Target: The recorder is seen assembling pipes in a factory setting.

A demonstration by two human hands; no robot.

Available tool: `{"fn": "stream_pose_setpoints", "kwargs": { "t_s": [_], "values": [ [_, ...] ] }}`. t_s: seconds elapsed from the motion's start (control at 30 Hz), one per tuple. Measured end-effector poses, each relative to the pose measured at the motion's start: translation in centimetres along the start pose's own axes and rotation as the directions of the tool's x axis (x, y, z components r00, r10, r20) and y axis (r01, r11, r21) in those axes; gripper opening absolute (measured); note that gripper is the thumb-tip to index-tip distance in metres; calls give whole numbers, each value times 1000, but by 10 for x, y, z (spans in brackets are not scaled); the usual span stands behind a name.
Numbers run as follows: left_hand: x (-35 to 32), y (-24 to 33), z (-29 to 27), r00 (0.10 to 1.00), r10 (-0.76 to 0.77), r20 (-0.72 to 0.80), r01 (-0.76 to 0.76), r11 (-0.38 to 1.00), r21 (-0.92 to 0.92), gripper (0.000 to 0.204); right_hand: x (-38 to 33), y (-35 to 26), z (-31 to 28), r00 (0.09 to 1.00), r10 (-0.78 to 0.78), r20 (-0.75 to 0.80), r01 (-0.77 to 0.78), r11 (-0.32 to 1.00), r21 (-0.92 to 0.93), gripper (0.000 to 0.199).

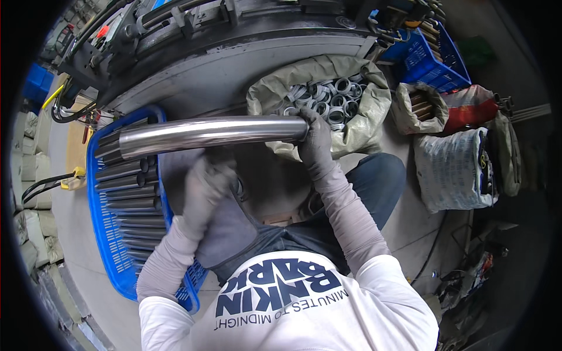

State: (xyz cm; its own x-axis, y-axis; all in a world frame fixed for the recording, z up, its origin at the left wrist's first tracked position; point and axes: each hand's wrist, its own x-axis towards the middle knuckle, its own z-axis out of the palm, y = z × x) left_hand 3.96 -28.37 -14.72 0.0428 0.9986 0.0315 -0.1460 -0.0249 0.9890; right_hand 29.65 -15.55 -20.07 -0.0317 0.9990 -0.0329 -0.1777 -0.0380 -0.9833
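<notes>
A long shiny metal tube (pixel 213 132) lies crosswise in front of me. My right hand (pixel 316 139), in a grey glove, is closed around its right end. The tube's left end reaches over a blue plastic basket (pixel 92 193), where several dark tubes (pixel 133 222) lie side by side. Just below the middle of the shiny tube is my gloved left hand (pixel 209 182), smeared by motion, so its fingers cannot be made out. Behind my right hand stands an open woven sack (pixel 374 111) holding many grey metal rings (pixel 335 100).
A dark machine bench (pixel 234 26) runs across the far side. To the right stand a small sack of brownish tubes (pixel 421 108), a white woven sack (pixel 448 169) and a blue crate (pixel 433 67). A yellow fitting with black cables (pixel 75 178) lies left of the basket.
</notes>
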Motion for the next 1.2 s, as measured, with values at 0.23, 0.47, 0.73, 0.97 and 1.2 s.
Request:
{"fn": "stream_pose_setpoints", "kwargs": {
  "t_s": [0.23, 0.47, 0.73, 0.97, 1.2],
  "values": [
    [71, 64, -49, 764, 637, -100, -605, 762, 233, 49, 38, -9, -2, 991, -107, 76, 117, 982, -151, 46],
    [56, 162, 16, 921, 384, 62, -196, 321, 927, 45, 52, 36, -16, 824, 268, 498, 530, -56, -846, 93],
    [32, 49, 1, 992, 28, 125, -127, 88, 988, 53, 57, 78, -17, 933, 119, 338, 348, -76, -934, 44],
    [35, 44, -1, 995, 1, 100, -99, 141, 985, 57, 60, 11, -43, 998, 27, 55, -18, 987, -162, 62],
    [33, 45, -1, 994, 34, 105, -109, 153, 982, 58, 23, -16, -39, 892, -268, 365, 406, 830, -383, 50]
  ]
}}
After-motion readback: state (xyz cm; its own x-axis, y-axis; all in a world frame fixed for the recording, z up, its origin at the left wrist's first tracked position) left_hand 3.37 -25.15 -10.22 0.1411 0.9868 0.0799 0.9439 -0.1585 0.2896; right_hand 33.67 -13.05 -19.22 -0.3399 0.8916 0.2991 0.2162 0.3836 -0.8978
